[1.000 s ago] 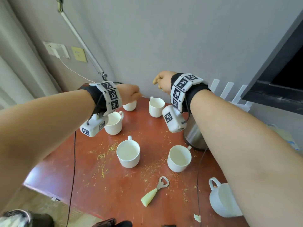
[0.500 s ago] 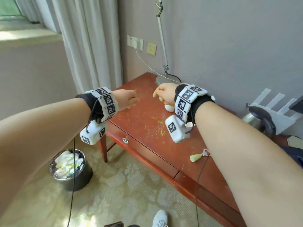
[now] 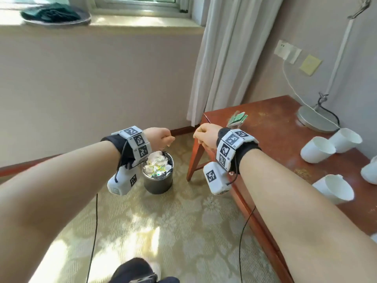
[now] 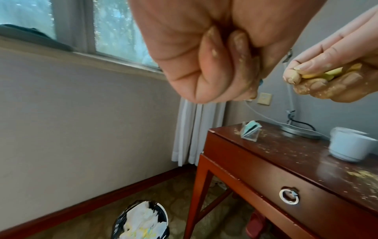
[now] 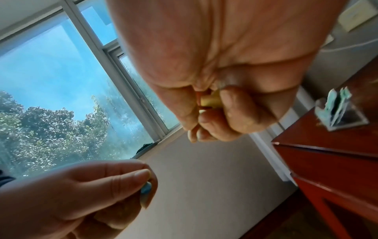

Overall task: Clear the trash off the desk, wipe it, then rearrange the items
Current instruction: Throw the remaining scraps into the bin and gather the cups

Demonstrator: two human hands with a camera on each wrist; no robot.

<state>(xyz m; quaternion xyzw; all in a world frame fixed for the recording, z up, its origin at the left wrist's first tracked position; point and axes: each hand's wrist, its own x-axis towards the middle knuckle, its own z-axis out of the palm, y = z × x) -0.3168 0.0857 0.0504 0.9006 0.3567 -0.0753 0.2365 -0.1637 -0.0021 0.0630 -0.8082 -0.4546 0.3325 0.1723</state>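
Now two fists (image 3: 161,136) (image 3: 206,135) clutching scraps (image 4: 319,74); one bin (image 3: 158,181); four cups (image 3: 317,149).

The left hand (image 4: 206,53) hides whatever its grip encloses; one cup (image 3: 370,172) is cut off at the head view's right edge.

- Both forearms reach forward, wrists level and near each other.
- Left hand (image 3: 158,136) is curled into a fist, knuckles up.
- Right hand (image 3: 207,134) is also curled, its fingertips (image 4: 294,77) pinching yellowish scraps.
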